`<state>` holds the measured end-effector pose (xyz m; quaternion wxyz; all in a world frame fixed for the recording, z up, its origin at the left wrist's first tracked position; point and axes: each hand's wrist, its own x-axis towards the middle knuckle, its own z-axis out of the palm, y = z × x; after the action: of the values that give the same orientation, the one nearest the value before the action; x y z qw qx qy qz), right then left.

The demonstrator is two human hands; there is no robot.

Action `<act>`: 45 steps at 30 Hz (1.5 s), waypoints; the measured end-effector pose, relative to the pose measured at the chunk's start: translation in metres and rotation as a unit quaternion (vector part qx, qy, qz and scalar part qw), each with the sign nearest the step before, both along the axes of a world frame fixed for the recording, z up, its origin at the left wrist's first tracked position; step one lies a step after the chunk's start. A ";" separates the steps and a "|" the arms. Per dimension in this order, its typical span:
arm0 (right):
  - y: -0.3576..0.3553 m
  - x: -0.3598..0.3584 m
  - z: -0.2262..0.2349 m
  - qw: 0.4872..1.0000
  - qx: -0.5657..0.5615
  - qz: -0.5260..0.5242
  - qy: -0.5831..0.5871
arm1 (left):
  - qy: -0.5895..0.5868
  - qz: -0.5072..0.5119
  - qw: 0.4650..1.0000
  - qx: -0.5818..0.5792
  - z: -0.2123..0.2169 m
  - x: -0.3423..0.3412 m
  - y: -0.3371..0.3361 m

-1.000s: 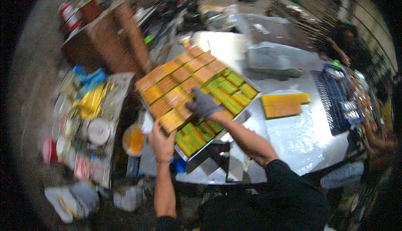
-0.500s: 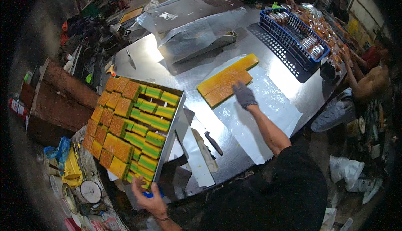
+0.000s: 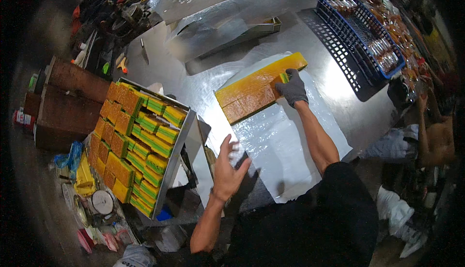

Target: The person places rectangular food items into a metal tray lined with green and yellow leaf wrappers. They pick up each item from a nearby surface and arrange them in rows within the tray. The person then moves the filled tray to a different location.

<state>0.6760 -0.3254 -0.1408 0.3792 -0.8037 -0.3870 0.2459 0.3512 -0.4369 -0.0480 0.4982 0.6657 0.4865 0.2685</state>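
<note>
A long slab of golden-topped layer cake (image 3: 256, 87), scored or cut into pieces, lies on a white sheet (image 3: 295, 146) at mid-table. My right hand (image 3: 293, 89), in a dark grey glove, closes on a small cake piece (image 3: 284, 77) at the slab's right part; its green and yellow side shows by the fingers. My bare left hand (image 3: 229, 170) hangs over the table with fingers apart and nothing in it. To its left stands a tilted metal tray (image 3: 175, 158) filled with rows of cake pieces (image 3: 152, 134), some brown side up, some showing green and yellow layers.
A blue plastic basket (image 3: 358, 37) with wrapped packs stands at the far right, beside a heap of packaged goods (image 3: 392, 22). A plastic-covered metal box (image 3: 227, 30) occupies the back. A knife (image 3: 144, 51) lies far left. Another person's arm (image 3: 423, 117) shows at right.
My left hand has left the tray's near corner and moved right over the table. My right hand has shifted to the slab's right part and gripped a piece. The view has tilted.
</note>
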 end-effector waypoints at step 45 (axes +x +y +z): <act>0.111 -0.439 0.109 0.901 0.089 0.418 -0.074 | 0.514 0.150 0.800 0.271 0.021 -0.279 0.122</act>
<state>0.2373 -0.2145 -0.0313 0.2821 -0.5470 -0.7345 0.2860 0.0723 -0.3146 -0.0272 -0.0717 0.7322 0.6726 0.0794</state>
